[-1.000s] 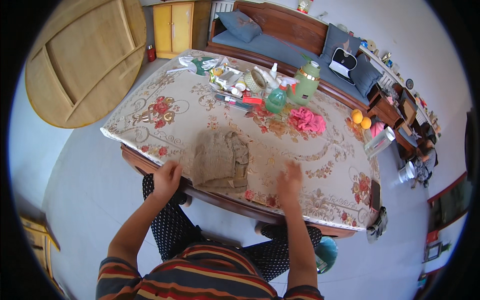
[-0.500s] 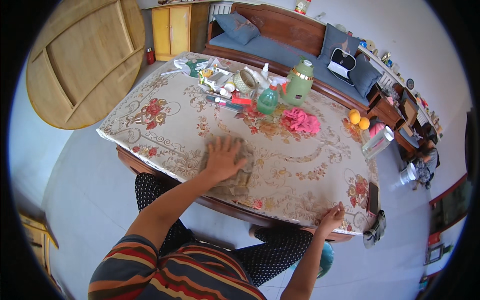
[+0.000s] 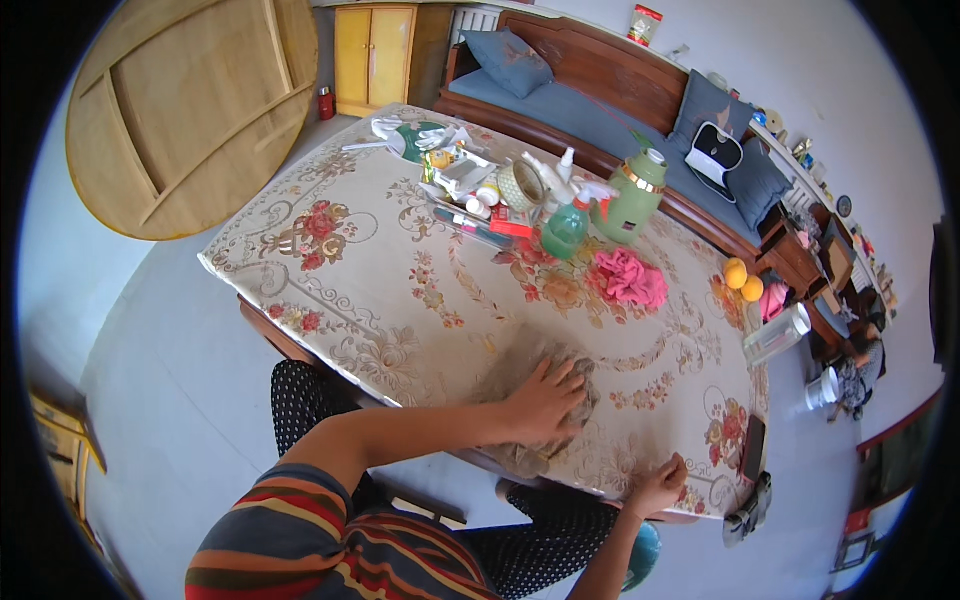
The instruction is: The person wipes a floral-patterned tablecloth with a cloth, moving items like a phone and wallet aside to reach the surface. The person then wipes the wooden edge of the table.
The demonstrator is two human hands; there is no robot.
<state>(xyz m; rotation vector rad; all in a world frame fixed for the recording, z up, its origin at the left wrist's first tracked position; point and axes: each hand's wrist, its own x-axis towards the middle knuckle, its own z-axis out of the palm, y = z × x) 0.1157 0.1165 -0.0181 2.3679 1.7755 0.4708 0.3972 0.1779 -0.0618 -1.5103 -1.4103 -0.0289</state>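
1. Your left hand (image 3: 545, 400) lies flat, fingers spread wide, pressing down on the grey-brown cloth (image 3: 540, 385); it grips nothing.
2. The cloth sits near the front edge of the bench (image 3: 340, 290), on the flowered table cover, partly hidden under your palm. It looks bunched rather than neatly squared, though blur makes the folds hard to read.
3. Your right hand (image 3: 655, 487) rests at the bench's near edge, off to the right and apart from the cloth, fingers curled. You hold nothing that shows.
4. Judging by this, the cloth is gathered and flattened but not yet finished: its edges look uneven, and only one hand is on it.
5. Further out, a pink rag (image 3: 630, 278) lies beyond the cloth, with a green spray bottle (image 3: 566, 228) and a green jug (image 3: 630, 198) behind it.
6. Two oranges (image 3: 744, 280) sit toward the right end, and a dark phone (image 3: 752, 448) lies near the right front corner.
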